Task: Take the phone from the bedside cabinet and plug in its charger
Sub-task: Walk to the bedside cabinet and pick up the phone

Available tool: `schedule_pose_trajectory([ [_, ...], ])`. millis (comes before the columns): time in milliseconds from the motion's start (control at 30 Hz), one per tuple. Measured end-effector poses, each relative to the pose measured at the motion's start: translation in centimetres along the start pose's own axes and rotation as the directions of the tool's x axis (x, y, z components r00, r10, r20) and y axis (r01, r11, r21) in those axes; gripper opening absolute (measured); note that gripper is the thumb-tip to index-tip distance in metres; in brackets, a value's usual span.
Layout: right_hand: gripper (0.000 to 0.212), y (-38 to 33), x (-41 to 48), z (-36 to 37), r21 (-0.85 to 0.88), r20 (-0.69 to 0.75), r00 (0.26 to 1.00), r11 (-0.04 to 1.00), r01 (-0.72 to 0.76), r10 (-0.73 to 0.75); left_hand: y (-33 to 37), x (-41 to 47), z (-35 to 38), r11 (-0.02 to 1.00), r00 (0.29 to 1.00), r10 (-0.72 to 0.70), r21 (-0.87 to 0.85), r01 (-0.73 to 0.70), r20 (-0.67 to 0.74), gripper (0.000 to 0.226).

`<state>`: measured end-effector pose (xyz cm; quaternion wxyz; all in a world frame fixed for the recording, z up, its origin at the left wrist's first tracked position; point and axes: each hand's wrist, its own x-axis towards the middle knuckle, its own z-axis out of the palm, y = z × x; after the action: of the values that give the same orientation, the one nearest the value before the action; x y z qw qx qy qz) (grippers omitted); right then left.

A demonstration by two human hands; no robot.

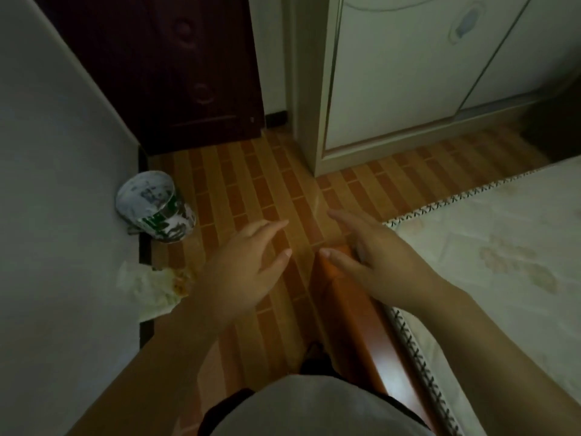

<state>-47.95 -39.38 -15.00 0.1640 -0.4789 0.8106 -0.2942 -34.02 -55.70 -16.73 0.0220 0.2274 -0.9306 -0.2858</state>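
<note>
Phone, charger, bedside cabinet: none in view. Left hand [251, 262] and right hand [374, 250] both empty, fingers spread, hovering over the floor [267, 184] beside the bed [503, 247]. Best move, I'd say: locate cabinet first, then reach.

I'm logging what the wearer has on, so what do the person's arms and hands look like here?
Both forearms are bare to the frame's edge: no sleeves, gloves, watch or rings show on the left hand or right hand. Fingernails look short and unpainted. A light grey top shows below.
</note>
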Motion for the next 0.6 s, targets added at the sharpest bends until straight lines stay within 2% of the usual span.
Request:
schedule_pose_trajectory([
  [233, 0.063, 3.6, 10.1, -0.9, 0.006, 0.08, 0.997, 1.0, -0.001, 0.001, -2.4, 9.2, -2.1, 0.998, 0.998, -0.038, -0.044, 0.035, -0.058, 0.048],
  [367, 0.063, 4.8, 17.5, -0.9, 0.034, 0.141, 0.989, 0.999, 0.034, -0.038, -5.3, 15.3, -3.9, 0.994, 0.996, -0.079, -0.084, 0.075, -0.041, 0.049],
  [500, 0.064, 6.8, 26.0, -1.1, -0.01, 0.152, 0.988, 1.0, -0.01, 0.012, -8.3, 24.2, -6.3, 0.989, 0.996, -0.091, -0.115, 0.089, -0.013, 0.05],
  [600, 0.061, 8.4, 32.3, -2.2, -0.053, 0.109, 0.989, 0.994, -0.096, 0.102, -10.0, 32.1, -8.4, 0.996, 1.0, -0.018, -0.092, 0.02, 0.02, 0.052],
])
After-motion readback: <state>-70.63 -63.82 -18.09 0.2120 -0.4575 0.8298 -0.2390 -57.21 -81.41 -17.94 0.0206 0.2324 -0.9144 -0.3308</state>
